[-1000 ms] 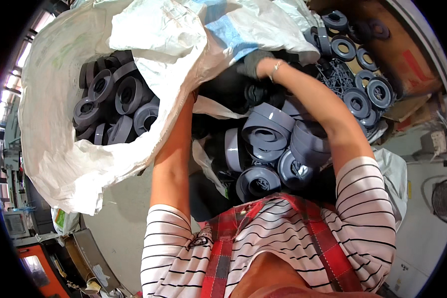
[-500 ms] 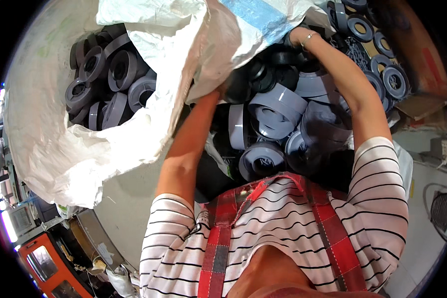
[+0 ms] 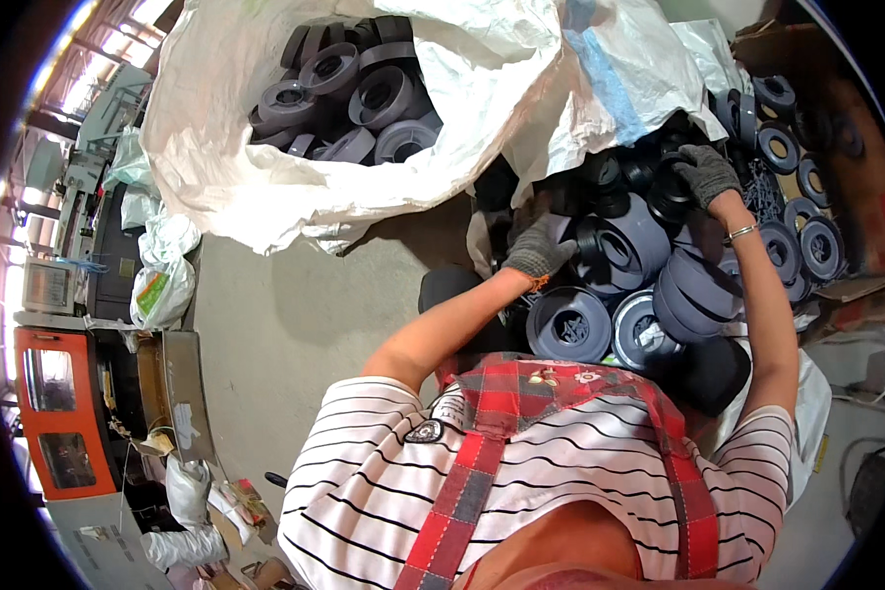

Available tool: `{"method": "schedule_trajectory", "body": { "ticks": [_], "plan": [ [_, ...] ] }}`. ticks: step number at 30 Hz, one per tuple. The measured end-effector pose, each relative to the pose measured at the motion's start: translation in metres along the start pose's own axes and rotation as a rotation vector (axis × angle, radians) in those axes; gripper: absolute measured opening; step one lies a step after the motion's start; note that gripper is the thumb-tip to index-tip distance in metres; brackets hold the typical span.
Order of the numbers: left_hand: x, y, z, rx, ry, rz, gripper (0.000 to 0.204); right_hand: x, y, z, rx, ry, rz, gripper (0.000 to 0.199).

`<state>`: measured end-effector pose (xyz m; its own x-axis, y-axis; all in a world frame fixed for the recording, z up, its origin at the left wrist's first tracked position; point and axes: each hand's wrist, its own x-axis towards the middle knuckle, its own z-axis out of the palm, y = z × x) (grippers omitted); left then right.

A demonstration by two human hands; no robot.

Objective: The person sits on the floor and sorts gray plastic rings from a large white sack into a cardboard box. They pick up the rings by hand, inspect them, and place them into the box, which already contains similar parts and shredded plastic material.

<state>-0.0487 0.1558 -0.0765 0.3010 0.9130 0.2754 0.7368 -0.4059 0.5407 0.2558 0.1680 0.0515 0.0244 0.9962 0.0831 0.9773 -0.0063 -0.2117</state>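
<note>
My left hand (image 3: pixel 539 248), in a grey glove, is at the left side of a pile of grey and black plastic rings, thumb spread from its fingers; a large grey ring (image 3: pixel 637 241) lies to its right. My right hand (image 3: pixel 708 175), also gloved, has its fingers apart over black plastic rings (image 3: pixel 671 192) at the far right of the pile. Some black rings are partly hidden under the flap of a white woven bag (image 3: pixel 492 103). Closer to me are a round grey part (image 3: pixel 568 324) with spokes inside and stacked grey rings (image 3: pixel 696 295).
A large open white sack (image 3: pixel 295 202) at the far left holds several grey rings (image 3: pixel 329 69). On the right, a brown carton (image 3: pixel 860 157) holds more rings and small grey pieces. An orange machine door (image 3: pixel 64 413) stands at the left, beyond the concrete floor (image 3: pixel 295 324).
Both hands have come out from under the white bag's flap into view. My left hand has moved nearer and right. The view has shifted, showing more floor and machinery at left.
</note>
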Motion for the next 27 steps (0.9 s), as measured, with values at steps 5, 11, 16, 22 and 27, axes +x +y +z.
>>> {"method": "schedule_trajectory", "body": {
  "ticks": [5,11,16,22,27],
  "plan": [
    [-0.015,-0.018,0.015,-0.280,-0.637,-0.435,0.075,-0.024,0.022,0.026,-0.221,0.256,-0.306,0.030],
    [-0.020,0.002,-0.016,-0.182,-0.353,-0.191,0.052,-0.065,0.027,0.030,-0.113,0.449,-0.185,0.030],
    [-0.020,0.059,-0.072,-0.858,-0.242,-0.370,0.042,-0.107,-0.027,0.006,0.782,0.221,0.379,0.027],
    [-0.029,0.063,-0.062,-1.673,-0.434,-0.737,0.037,-0.118,-0.094,0.046,0.548,0.249,0.071,0.025],
    [-0.038,0.059,-0.059,-1.685,-0.430,-0.742,0.034,-0.120,-0.102,0.065,0.381,0.061,-0.170,0.058]
  ]
}}
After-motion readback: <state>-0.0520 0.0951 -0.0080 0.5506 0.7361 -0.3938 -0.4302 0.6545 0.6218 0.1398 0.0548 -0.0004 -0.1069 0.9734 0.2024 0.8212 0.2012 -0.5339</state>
